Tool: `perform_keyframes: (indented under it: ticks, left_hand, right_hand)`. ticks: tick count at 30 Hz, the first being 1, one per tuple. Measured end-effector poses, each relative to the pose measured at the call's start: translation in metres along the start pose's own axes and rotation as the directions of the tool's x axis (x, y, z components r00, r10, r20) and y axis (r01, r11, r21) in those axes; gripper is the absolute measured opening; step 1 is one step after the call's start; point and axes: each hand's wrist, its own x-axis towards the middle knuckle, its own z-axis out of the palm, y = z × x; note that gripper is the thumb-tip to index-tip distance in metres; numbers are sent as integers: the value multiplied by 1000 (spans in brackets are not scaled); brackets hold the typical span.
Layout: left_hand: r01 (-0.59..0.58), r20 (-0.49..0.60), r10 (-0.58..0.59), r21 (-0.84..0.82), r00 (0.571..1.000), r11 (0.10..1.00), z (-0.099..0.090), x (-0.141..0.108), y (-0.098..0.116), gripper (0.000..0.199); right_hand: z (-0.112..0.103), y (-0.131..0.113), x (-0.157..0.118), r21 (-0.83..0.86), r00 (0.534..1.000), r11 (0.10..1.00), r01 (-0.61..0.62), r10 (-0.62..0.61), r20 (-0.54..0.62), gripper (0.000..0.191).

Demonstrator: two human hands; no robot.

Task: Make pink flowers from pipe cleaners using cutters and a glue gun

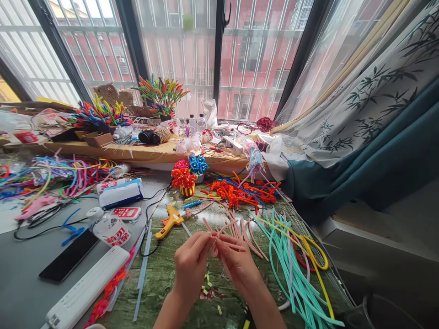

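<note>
Both hands meet over the green tabletop (161,283), fingertips almost touching. My left hand (191,259) pinches pink pipe cleaners (215,249) from the left side. From the other side, my right hand (240,262) grips the same pipe cleaners, which are bent or looped where the fingers come together. Loose ends stick out past the fingers, and the exact shape is partly hidden. Just beyond the hands lies a spread of loose pink pipe cleaners (254,240). Small yellow and dark red scraps (209,292) are scattered below the wrists.
A yellow glue gun (170,221) lies left of the hands, near clear glue sticks (144,269). Teal pipe cleaners (291,269) spread at right. Red pieces (233,192) and a striped pot of flowers (187,187) sit behind. A phone (70,256), bottle (111,228) and power strip (89,288) crowd the left.
</note>
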Motion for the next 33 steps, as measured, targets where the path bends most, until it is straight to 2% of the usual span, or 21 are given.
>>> perform_keyframes:
  ticks: [3, 6, 9, 13, 18, 28, 33]
  left_hand:
    - [97, 38, -94, -106, 995, 990, -1, 2, -3, 16]
    - [269, 95, -252, -300, 963, 915, -1, 5, -3, 26]
    - [345, 195, -287, -425, 938, 837, -1, 7, -1, 30]
    - [310, 254, -210, -472, 944, 825, -3, 5, -3, 19]
    - [216, 205, -137, -436, 969, 874, -2, -1, -10, 11]
    - [234, 146, -191, -390, 971, 891, -8, -2, -11, 17]
    - [264, 202, -192, -444, 960, 856, -12, -2, -11, 19]
  right_hand:
    - [-2, 0, 3, -44, 998, 999, 24, -27, -51, 21]
    - [-4, -4, 4, -47, 998, 998, 28, -31, -62, 23]
    - [-4, -9, 4, -37, 997, 999, 32, -35, -73, 26]
    - [-6, -11, 4, -29, 995, 999, 31, -34, -94, 28]
    - [-4, -12, 4, -37, 998, 999, 3, -6, -66, 26]
    - [1, -9, 9, -86, 1000, 996, -19, 19, -6, 26]
    - [4, -9, 9, -122, 999, 992, -31, 35, 27, 23]
